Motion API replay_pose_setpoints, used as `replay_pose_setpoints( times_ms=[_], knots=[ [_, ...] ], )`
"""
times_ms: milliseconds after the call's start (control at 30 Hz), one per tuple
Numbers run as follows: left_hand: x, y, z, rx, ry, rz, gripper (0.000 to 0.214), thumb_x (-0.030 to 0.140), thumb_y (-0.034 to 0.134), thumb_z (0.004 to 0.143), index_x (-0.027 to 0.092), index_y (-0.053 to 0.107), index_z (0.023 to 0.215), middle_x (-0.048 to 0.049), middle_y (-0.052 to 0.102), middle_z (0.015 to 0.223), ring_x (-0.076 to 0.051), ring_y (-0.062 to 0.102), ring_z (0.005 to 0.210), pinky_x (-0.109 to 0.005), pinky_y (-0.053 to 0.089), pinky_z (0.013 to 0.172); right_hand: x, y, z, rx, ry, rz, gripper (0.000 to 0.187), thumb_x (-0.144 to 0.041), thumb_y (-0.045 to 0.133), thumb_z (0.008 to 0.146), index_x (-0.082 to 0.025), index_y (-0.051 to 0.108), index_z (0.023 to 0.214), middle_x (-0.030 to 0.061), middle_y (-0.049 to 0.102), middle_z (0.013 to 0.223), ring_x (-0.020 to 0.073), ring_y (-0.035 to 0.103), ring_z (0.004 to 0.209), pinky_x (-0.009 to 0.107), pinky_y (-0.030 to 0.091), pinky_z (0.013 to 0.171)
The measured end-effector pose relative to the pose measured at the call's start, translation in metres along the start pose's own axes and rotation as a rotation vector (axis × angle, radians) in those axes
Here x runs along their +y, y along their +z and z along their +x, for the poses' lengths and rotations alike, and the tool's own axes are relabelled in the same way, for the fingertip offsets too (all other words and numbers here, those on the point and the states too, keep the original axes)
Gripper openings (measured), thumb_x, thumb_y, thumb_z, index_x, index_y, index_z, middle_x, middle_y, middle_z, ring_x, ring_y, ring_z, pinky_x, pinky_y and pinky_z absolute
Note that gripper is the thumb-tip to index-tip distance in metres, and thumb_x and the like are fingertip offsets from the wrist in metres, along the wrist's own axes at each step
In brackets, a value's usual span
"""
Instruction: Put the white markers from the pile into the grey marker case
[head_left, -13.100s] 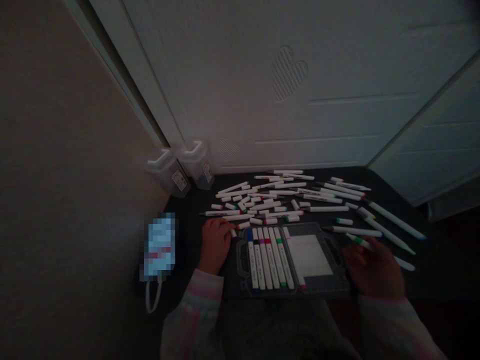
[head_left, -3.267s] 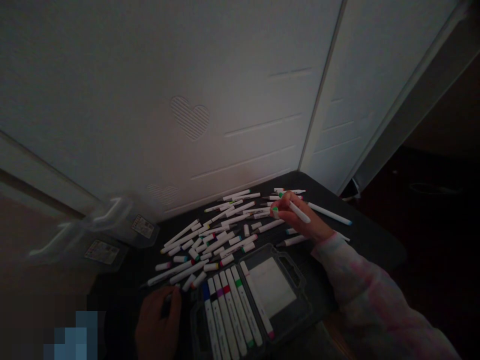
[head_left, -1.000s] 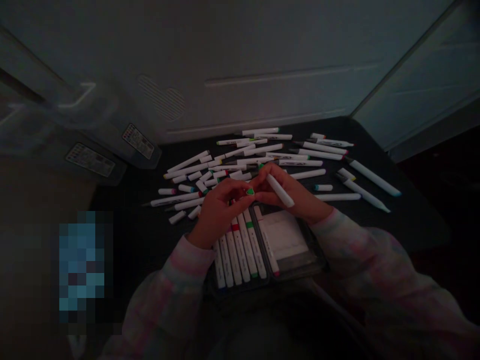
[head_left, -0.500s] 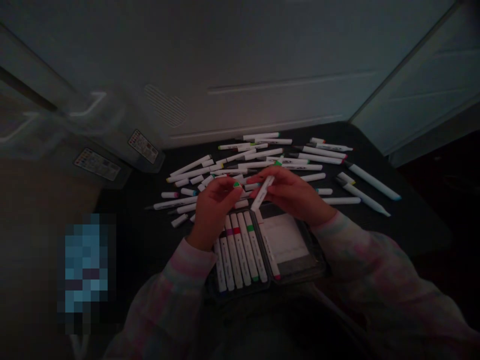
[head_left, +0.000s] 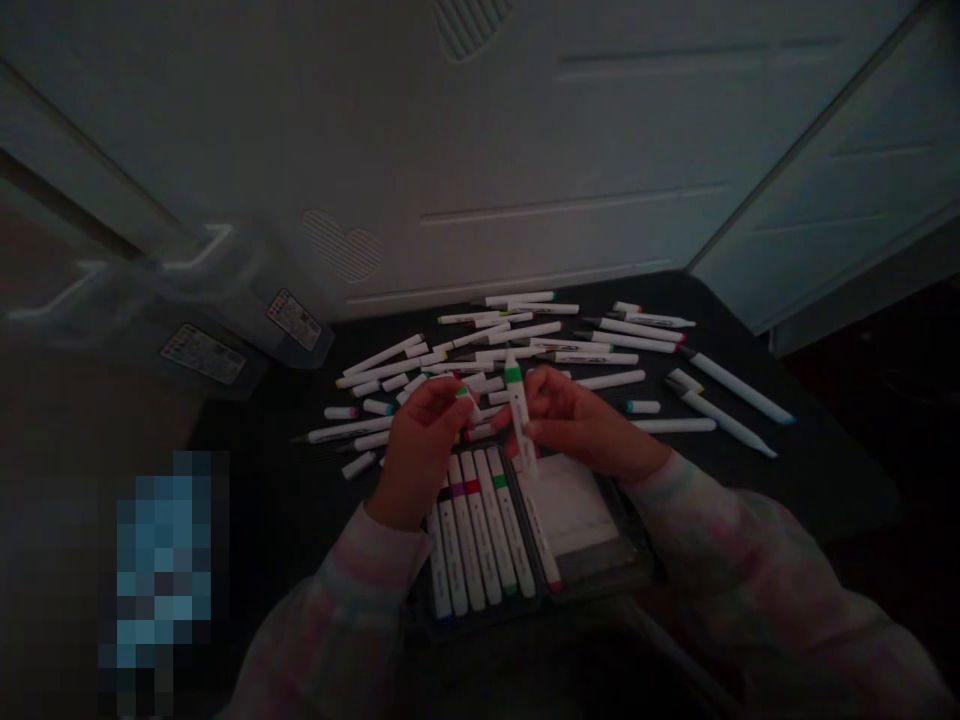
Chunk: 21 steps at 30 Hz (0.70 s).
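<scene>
In the head view, my left hand (head_left: 424,440) pinches a small white marker cap (head_left: 468,401) with a green end. To its right, my right hand (head_left: 577,420) grips a white marker (head_left: 520,415) with a green band near its upper end. This marker stands nearly upright, apart from the cap. Below both hands lies an open dark case (head_left: 536,604). Its left half holds several white markers (head_left: 480,540) side by side. One marker with a red end (head_left: 544,545) lies along the left side of the right half.
Loose markers (head_left: 360,430) and caps are scattered over the black tabletop (head_left: 825,480). Clear plastic boxes (head_left: 292,300) with printed labels stand at the left. A pale panelled surface (head_left: 525,150) rises behind the table. A pixelated blue patch (head_left: 165,560) is at lower left.
The marker in my right hand has turned from slanting rightward to nearly upright, its green-banded end swinging left. The camera view has tilted slightly, so the scene sits lower.
</scene>
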<state>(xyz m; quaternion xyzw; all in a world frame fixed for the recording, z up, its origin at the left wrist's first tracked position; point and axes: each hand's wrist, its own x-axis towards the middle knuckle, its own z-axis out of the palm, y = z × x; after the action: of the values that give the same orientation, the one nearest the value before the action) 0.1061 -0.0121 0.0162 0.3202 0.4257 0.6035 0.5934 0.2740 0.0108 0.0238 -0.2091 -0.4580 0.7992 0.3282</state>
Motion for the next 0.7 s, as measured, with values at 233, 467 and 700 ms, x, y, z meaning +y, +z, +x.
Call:
replay_pose_setpoints(
  times_ms=[233, 467, 700],
  knots=[
    [0.005, 0.007, -0.013, -0.248, -0.316, -0.148, 0.029, 0.023, 0.070, 0.061, 0.019, 0.055, 0.085, 0.0039, 0.057, 0.064, -0.007, 0.054, 0.056, -0.017, 0.044, 0.051, -0.003, -0.001, 0.005, 0.274, -0.017, 0.267, 0.023, -0.022, 0.061, 0.073, -0.017, 0.052, 0.094, -0.0014, 0.067, 0.076, 0.0089, 0.065, 0.069, 0.015, 0.053, 0.059],
    [0.009, 0.008, -0.018, -0.368, -0.408, -0.182, 0.024, 0.023, 0.070, 0.063, 0.019, 0.049, 0.074, 0.0037, 0.059, 0.063, -0.010, 0.059, 0.056, -0.015, 0.044, 0.043, 0.001, -0.002, 0.005, 0.240, 0.012, 0.345, 0.010, -0.024, 0.055, 0.078, -0.016, 0.055, 0.084, -0.0006, 0.068, 0.077, 0.0076, 0.065, 0.070, 0.011, 0.053, 0.059],
    [0.005, 0.007, -0.018, -0.339, -0.253, -0.057, 0.018, 0.010, 0.068, 0.061, 0.019, 0.055, 0.071, 0.0039, 0.060, 0.067, -0.007, 0.057, 0.053, -0.016, 0.045, 0.046, 0.001, -0.001, 0.003, 0.231, 0.020, 0.286, 0.011, -0.026, 0.056, 0.078, -0.017, 0.054, 0.084, -0.0010, 0.067, 0.079, 0.0082, 0.065, 0.073, 0.015, 0.054, 0.066]
  ],
)
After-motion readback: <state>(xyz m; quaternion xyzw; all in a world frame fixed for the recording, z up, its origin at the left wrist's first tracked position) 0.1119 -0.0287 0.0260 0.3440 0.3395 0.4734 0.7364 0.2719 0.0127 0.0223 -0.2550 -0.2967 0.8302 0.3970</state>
